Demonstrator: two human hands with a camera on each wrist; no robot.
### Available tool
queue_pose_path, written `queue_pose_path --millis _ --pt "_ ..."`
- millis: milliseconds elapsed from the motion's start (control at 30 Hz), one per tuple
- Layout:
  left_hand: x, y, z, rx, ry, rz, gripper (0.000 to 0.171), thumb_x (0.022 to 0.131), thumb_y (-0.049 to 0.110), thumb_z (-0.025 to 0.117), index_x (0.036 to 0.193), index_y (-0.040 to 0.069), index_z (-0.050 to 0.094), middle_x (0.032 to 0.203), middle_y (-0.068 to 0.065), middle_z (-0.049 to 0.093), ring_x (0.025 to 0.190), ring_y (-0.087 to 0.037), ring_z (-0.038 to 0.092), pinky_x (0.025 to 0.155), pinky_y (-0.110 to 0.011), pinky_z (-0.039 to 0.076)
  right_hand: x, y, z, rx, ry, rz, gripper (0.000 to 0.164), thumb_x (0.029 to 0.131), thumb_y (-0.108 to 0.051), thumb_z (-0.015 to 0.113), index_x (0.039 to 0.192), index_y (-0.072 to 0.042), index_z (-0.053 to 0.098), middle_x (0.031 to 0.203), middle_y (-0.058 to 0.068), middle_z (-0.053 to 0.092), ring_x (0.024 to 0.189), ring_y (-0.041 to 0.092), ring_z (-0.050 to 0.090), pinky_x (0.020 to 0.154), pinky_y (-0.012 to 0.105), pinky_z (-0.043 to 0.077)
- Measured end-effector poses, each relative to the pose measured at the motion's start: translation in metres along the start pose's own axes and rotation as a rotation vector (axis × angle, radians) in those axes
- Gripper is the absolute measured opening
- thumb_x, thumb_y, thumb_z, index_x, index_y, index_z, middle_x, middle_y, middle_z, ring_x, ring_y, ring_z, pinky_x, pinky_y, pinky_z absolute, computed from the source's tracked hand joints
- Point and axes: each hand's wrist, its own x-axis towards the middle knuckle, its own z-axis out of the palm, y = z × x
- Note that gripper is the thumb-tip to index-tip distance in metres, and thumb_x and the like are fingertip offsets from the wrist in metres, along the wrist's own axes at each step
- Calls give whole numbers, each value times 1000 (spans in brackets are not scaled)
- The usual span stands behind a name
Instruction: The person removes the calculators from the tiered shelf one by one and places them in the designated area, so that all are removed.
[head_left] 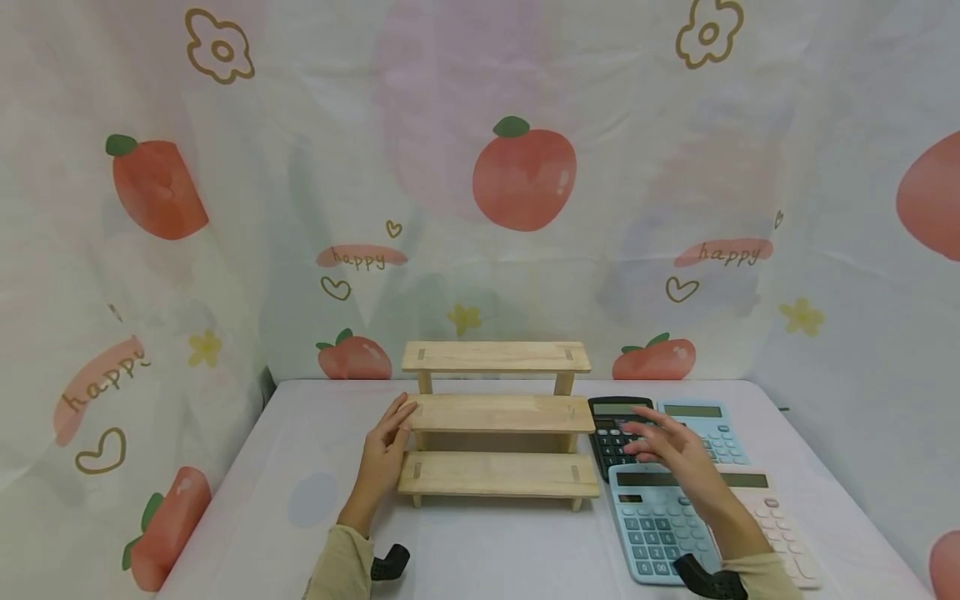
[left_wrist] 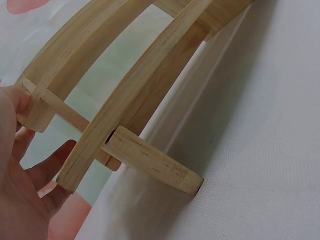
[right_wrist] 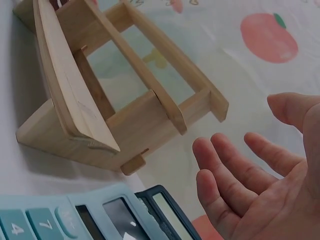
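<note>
A three-tier wooden stand (head_left: 498, 414) of pale slats on short legs stands mid-table. My left hand (head_left: 384, 454) rests against its left side, fingers extended at the middle shelf's end. In the left wrist view, the fingertips (left_wrist: 55, 162) touch the wooden shelf ends (left_wrist: 82, 160). To the right of the stand, my right hand (head_left: 671, 454) hovers over several calculators with loosely spread fingers and holds nothing. Beneath and around it lie a black calculator (head_left: 609, 442), a large blue calculator (head_left: 645, 525), a smaller blue calculator (head_left: 723, 442) and a white calculator (head_left: 783, 533), partly covered by the arm.
White cloth covers the table (head_left: 480, 550), whose back edge meets a fruit-patterned curtain (head_left: 525, 283). More curtain hangs at both sides. Dark straps (head_left: 390, 563) sit by the wrists. The black calculator is close to the stand's right side.
</note>
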Motion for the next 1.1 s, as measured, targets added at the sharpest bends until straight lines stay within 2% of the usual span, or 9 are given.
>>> queue_pose_path --millis 267,433,500,567,700,867,1100 --pt "-2 0 -2 -33 -17 15 36 106 15 51 140 7 61 162 -9 40 152 -31 34 101 -5 37 7 -3 11 -8 -19 -22 47 109 -22 45 150 1 40 113 -27 67 95 12 74 84 25 57" --pt "-1 1 -2 -36 -12 14 36 106 13 51 139 5 61 161 -10 41 151 -31 35 100 -5 37 12 -7 16 25 -33 -46 44 109 -21 45 149 -1 42 117 -20 69 95 12 73 83 23 57" --pt "-1 2 -1 -37 -5 11 35 106 12 52 139 4 61 161 -10 41 151 -30 36 99 -4 36 14 -8 19 35 -35 -59 44 109 -20 45 149 -1 43 117 -20 69 95 11 73 84 24 57" --pt "-2 9 -1 -36 -4 -5 35 105 9 51 139 1 60 161 -12 40 151 -32 36 99 -3 36 16 -9 21 44 -36 -72 43 109 -19 45 148 -2 44 118 -19 69 94 10 73 84 24 57" --pt "-2 10 0 -25 -5 -16 36 105 7 50 139 0 59 161 -14 39 151 -33 35 99 -2 35 19 -14 28 58 -45 -88 43 109 -18 46 148 -2 45 119 -18 69 95 10 73 85 23 56" --pt "-1 2 -2 -20 -17 5 36 107 15 51 140 6 60 162 -10 40 152 -31 35 100 -4 36 24 -18 35 67 -44 -90 43 108 -18 48 148 0 45 118 -16 70 94 9 73 83 21 56" --pt "-1 0 -3 -5 -21 17 37 107 16 50 141 5 60 162 -11 39 151 -31 35 101 -5 37 30 -22 44 82 -63 -120 42 108 -16 48 147 1 45 117 -12 70 93 9 73 83 22 56"
